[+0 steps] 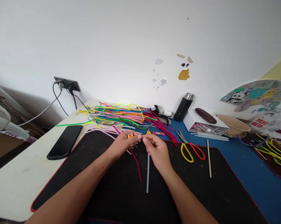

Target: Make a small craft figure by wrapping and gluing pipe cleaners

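Note:
My left hand (125,142) is closed, with a small round white-and-orange piece (130,136) showing between its fingers. Its thumb and forefinger meet the fingertips of my right hand (157,150), which is closed in a pinch; whatever thin thing lies between the two hands is too small to make out. Below them on the black mat, a dark red pipe cleaner (137,165) stretches toward me, and beside it lies a translucent glue stick (148,175), its far end hidden by my right hand. A small yellow object (148,132) sits just beyond the fingertips.
A heap of coloured pipe cleaners (122,115) lies behind my hands. Scissors (187,146) and a wooden stick (209,158) are to the right. A phone (64,142) lies left. A black thermos (183,107) and white box (201,123) stand against the wall.

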`<state>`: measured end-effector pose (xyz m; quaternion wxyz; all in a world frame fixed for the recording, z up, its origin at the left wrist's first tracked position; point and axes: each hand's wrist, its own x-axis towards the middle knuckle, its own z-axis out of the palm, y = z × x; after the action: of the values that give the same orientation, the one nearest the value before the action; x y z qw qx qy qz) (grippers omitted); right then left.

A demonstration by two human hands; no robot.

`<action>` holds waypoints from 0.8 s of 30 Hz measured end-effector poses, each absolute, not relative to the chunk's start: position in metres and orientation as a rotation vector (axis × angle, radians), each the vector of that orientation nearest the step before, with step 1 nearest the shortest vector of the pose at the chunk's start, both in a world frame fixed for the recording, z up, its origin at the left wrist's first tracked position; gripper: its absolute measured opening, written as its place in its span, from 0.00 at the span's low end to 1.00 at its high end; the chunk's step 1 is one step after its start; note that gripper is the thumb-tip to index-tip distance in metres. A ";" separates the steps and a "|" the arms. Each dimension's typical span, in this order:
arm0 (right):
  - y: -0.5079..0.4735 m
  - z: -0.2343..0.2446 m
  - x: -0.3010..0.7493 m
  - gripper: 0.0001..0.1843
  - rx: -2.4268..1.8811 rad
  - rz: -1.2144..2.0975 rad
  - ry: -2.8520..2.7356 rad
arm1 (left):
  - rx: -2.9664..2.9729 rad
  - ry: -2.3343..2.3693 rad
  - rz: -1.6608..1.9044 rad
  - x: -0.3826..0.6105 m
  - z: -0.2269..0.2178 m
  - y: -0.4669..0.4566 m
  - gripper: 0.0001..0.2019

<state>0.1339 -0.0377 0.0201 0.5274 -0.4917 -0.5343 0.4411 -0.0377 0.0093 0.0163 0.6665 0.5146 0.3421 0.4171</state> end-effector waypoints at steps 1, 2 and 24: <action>-0.037 0.022 0.134 0.17 -1.184 1.029 -1.305 | 1.170 0.768 0.936 -0.038 0.016 0.009 0.26; -0.037 0.023 0.133 0.17 -1.193 1.009 -1.325 | 1.177 0.766 0.930 -0.038 0.016 0.009 0.26; -0.011 0.017 0.123 0.10 -1.319 0.856 -1.500 | 1.115 0.722 0.882 -0.050 0.012 0.019 0.25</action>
<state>0.1226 -0.0106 0.0173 0.4654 -0.5372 -0.6109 0.3487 -0.0496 0.0187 0.0122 0.6986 0.5005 0.3238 0.3957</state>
